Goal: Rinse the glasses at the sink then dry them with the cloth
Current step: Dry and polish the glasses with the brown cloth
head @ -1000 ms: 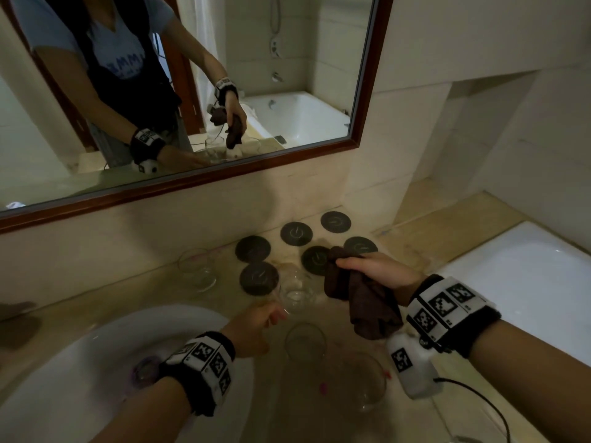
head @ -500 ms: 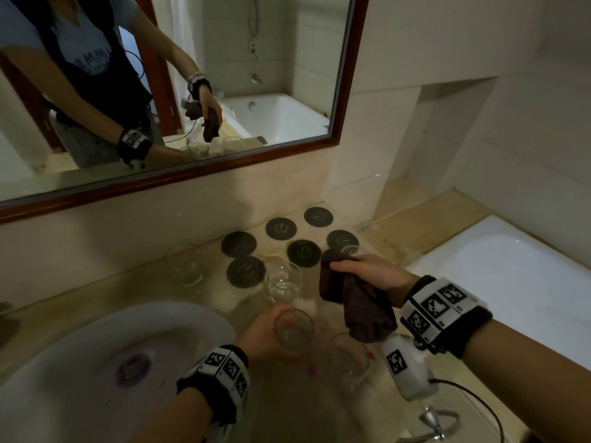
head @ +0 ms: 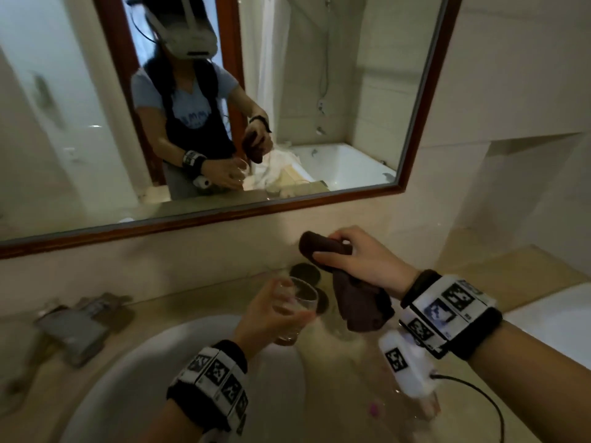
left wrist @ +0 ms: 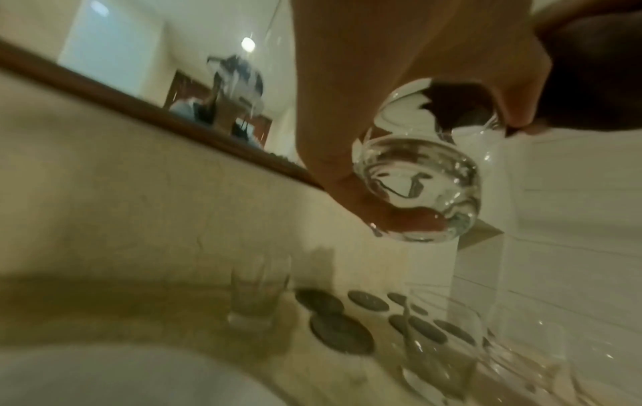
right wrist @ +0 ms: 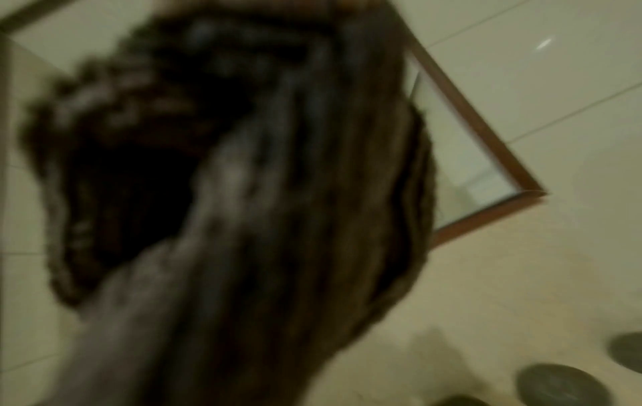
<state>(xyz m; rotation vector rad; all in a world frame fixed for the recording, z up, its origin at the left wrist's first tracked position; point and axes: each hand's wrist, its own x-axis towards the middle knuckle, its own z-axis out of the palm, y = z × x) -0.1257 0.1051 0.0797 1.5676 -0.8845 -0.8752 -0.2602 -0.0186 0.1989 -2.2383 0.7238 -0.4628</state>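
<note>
My left hand (head: 271, 310) grips a clear tumbler (head: 295, 310) raised above the right edge of the white sink (head: 134, 372). In the left wrist view the fingers wrap the glass (left wrist: 420, 170), whose thick base faces the camera. My right hand (head: 358, 257) holds a dark brown cloth (head: 355, 298) just right of the glass, a little higher; the cloth hangs down from the fist. The cloth (right wrist: 243, 192) fills the blurred right wrist view. Other clear glasses (left wrist: 259, 291) stand on the counter near the wall and at the front right (left wrist: 448, 349).
Several dark round coasters (left wrist: 340, 332) lie on the beige counter behind the glasses. A grey folded item (head: 80, 324) sits left of the sink. A wood-framed mirror (head: 224, 215) runs above the counter. A white bathtub edge (head: 550, 318) lies at the right.
My left hand took a glass from the counter and lifted it over the sink's edge. My right hand rose with the cloth. The head view tilted up toward the mirror.
</note>
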